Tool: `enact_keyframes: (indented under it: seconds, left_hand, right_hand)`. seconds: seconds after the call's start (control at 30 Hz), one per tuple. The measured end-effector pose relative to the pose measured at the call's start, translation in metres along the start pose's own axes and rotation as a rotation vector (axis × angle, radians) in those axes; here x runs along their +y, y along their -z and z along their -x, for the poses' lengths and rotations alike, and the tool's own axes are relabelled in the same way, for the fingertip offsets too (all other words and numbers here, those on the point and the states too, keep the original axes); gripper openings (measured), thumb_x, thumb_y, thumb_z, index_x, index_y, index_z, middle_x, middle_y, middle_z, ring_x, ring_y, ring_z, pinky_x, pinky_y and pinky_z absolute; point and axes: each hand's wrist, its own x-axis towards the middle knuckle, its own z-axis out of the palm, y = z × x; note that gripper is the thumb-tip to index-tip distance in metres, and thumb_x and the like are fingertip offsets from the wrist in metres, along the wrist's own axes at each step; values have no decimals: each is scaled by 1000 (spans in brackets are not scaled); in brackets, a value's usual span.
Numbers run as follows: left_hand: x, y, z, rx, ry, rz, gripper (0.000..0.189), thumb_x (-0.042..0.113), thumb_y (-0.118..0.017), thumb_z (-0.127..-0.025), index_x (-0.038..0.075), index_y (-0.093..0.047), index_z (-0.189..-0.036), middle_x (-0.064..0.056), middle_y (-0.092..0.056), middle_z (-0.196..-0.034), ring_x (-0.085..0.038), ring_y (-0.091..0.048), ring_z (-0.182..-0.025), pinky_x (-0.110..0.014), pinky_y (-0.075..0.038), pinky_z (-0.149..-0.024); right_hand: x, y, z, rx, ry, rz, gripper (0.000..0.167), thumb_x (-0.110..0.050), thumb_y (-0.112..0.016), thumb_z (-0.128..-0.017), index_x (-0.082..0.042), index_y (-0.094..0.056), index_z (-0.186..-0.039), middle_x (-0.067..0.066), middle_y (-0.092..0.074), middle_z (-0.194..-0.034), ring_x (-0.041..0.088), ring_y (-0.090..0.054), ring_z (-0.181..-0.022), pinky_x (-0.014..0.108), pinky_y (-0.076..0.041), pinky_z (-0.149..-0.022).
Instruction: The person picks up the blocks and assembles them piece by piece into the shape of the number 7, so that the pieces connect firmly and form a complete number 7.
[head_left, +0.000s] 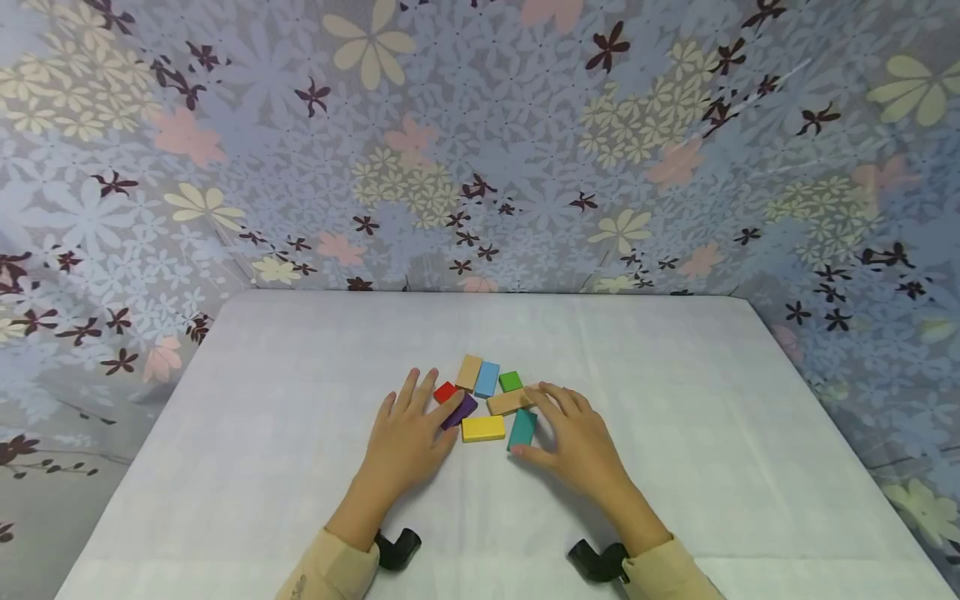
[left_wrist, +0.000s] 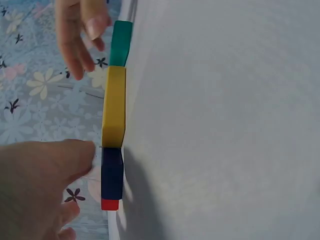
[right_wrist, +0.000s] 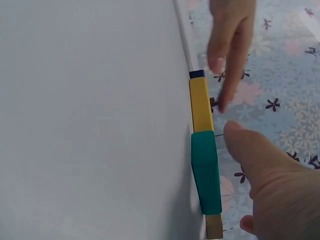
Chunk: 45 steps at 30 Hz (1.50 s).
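Observation:
A loose cluster of coloured wooden blocks lies on the white table. My left hand (head_left: 407, 439) hovers at its left side with fingers spread, nearest the purple block (head_left: 462, 410) and the red block (head_left: 446, 392). On the right, my right hand (head_left: 576, 434) has its fingertips over the end of a tan block (head_left: 507, 402) and its thumb by the teal block (head_left: 523, 428); contact is hard to tell. Between the hands lies a yellow block (head_left: 483, 428). Behind it are another tan block (head_left: 469, 372), a blue block (head_left: 487, 379) and a green block (head_left: 511, 381). Neither hand grips anything.
The white cloth-covered table (head_left: 300, 350) spreads out around the blocks. A floral curtain (head_left: 480, 150) hangs behind its far edge and along both sides. Black wrist devices (head_left: 399, 550) show below the sleeves.

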Motion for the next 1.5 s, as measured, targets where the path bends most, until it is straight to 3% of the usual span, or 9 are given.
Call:
enact_keyframes:
  seconds: [0.23,0.43,0.7,0.97,1.2,1.5]
  left_hand:
    - [-8,-8,1,-13,-14,-24,53,42,-64,-94,35,-51,-144,-6,-28,-164,-33,-17,-153,-61,-25,-117]
    - [-14,-11,6,44,-53,-12,51,40,-72,-88,31,-60,-137,-6,-40,-154,-31,-34,-143,-56,-36,-108]
    - [-20,-11,14,81,-88,101,50,42,-77,-85,26,-65,-131,-2,-55,-134,-24,-47,-124,-45,-41,-95]
    - [-32,-20,10,124,-156,178,52,49,-77,-82,25,-68,-127,4,-62,-130,-20,-51,-118,-42,-41,-91]
    - [-37,-26,9,129,-169,238,54,55,-79,-76,26,-69,-121,3,-62,-128,-21,-52,-118,-45,-41,-95]
    - [-41,-34,7,145,-205,310,48,51,-83,-74,25,-70,-113,5,-62,-135,-21,-50,-130,-50,-42,-103]
  right_hand:
    - [9,-10,6,3,9,-93,73,-55,-80,-76,-27,-58,-139,6,-50,-146,34,-43,-136,62,-39,-105]
    - [14,-15,8,29,33,-139,64,-52,-80,-77,-26,-63,-134,5,-51,-142,34,-41,-136,60,-38,-107]
    - [17,-20,10,31,19,-184,60,-51,-80,-77,-28,-66,-130,6,-50,-142,33,-38,-137,61,-37,-108]
    - [19,-23,10,53,6,-227,60,-48,-84,-74,-29,-67,-128,3,-53,-128,25,-42,-122,50,-42,-98]
    - [20,-24,12,52,1,-267,62,-45,-86,-73,-28,-66,-129,2,-54,-127,24,-42,-120,50,-40,-98]
    - [24,-26,12,53,5,-301,63,-46,-85,-73,-29,-65,-130,1,-58,-131,23,-44,-122,55,-38,-99]
